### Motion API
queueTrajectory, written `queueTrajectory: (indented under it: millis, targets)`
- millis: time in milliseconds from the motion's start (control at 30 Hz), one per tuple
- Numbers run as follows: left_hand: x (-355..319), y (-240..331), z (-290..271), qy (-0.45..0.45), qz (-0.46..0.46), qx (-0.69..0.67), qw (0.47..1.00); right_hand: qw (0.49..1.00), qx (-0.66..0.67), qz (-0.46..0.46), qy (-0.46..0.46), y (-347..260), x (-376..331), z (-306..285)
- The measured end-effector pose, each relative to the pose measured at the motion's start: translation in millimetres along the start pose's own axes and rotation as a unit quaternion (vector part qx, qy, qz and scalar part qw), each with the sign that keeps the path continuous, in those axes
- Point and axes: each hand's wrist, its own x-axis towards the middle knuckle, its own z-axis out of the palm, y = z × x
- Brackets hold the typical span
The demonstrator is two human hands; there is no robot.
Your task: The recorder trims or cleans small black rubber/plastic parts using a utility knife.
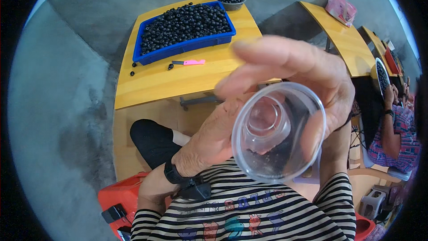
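Observation:
A clear plastic cup (276, 176) is tilted in front of my chest, its round mouth facing up toward me. Dark specks show inside. My right hand (318, 73) holds it from the right: the thumb lies along the cup's wall, while the other fingers reach over its far side, blurred by motion. From the left, my left hand (209, 140) comes up against the cup, its fingertips hidden behind it. On the yellow table beyond, a blue tray (187, 49) is heaped with small dark round fruits (187, 22). A pink-handled knife (191, 62) lies in front of the tray.
A few loose dark fruits (170, 67) lie near the knife. At the table's far corner stands a bowl (232, 6) of the same fruits. More tables (339, 40) run to the right, one bearing a pink bag (341, 9). A seated person (394, 138) holds a fruit-filled bowl (382, 78).

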Motion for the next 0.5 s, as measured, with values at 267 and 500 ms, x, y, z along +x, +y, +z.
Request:
queueTrajectory:
  millis: [267,500]
  targets:
    - [-18,32,2,-0.007,0.067,-0.091,0.994,0.813,-0.289,0.437,0.255,7,-101,19]
    - [-26,52,16,0.034,0.122,0.061,0.99,0.551,-0.513,0.627,0.2,84,-281,77]
